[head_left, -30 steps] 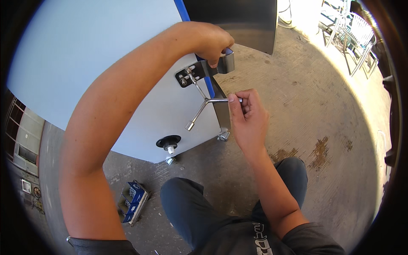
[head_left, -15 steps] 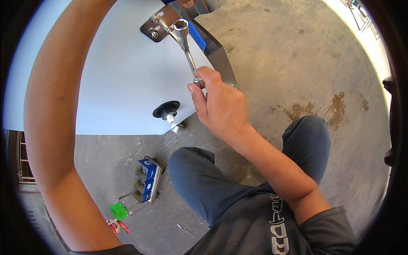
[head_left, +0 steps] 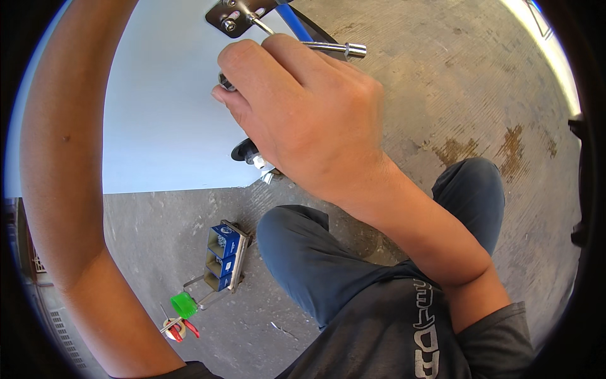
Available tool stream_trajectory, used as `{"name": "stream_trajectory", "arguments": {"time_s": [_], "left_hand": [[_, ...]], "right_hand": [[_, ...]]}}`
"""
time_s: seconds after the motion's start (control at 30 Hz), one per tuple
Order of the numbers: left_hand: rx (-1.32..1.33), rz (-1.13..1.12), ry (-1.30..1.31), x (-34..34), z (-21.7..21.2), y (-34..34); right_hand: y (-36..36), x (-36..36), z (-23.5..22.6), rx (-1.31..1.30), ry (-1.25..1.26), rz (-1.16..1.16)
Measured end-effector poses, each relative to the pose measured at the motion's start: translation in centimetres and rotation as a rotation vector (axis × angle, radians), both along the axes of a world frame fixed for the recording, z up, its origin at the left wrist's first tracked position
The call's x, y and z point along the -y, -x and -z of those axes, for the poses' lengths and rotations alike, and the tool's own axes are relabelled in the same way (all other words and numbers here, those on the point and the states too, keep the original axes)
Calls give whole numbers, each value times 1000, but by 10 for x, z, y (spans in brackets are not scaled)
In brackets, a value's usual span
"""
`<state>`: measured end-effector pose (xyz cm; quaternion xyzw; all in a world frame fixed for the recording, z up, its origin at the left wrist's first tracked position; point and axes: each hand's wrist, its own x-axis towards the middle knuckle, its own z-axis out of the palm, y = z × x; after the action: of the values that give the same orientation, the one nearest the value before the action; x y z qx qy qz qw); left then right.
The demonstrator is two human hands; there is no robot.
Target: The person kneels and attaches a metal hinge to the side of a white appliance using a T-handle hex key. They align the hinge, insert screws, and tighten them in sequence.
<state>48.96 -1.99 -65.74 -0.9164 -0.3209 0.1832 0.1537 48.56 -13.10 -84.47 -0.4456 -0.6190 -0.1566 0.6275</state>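
Note:
My right hand (head_left: 309, 120) is closed around a chrome three-armed socket wrench (head_left: 341, 47). One arm of the wrench pokes out to the right past my knuckles. Another arm reaches up to a dark metal bracket (head_left: 230, 14) with bolts, fixed on a white panel (head_left: 164, 114) lying flat. A black round foot (head_left: 243, 150) on the panel's near edge shows just under my hand. My left forearm (head_left: 63, 158) runs up the left side and leaves the picture at the top; its hand is hidden.
I crouch on stained concrete (head_left: 480, 114), my knees (head_left: 297, 240) in dark trousers below the panel. On the ground at lower left lie a blue compartment box (head_left: 224, 256), a green cap (head_left: 184, 305) and red-handled pliers (head_left: 180, 328). A blue strip (head_left: 293, 22) edges the panel.
The view has closed in on the bracket. My right hand slid up the wrench and now covers its middle. My left hand, earlier at the grey part by the bracket, has left the picture.

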Motion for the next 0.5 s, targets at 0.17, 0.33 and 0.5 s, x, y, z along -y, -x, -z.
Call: {"name": "stream_trajectory", "arguments": {"time_s": [0.17,0.33,0.5], "left_hand": [[1,32,-1,7,-1,1],[20,-47,11,0,0,0],[10,-2,24,-3,-1,3]], "right_hand": [[-3,-3,-3,-75,-17,-22],[2,-6,2,-61,-62,-36],[4,-6,3,-57,-60,-40]]}}
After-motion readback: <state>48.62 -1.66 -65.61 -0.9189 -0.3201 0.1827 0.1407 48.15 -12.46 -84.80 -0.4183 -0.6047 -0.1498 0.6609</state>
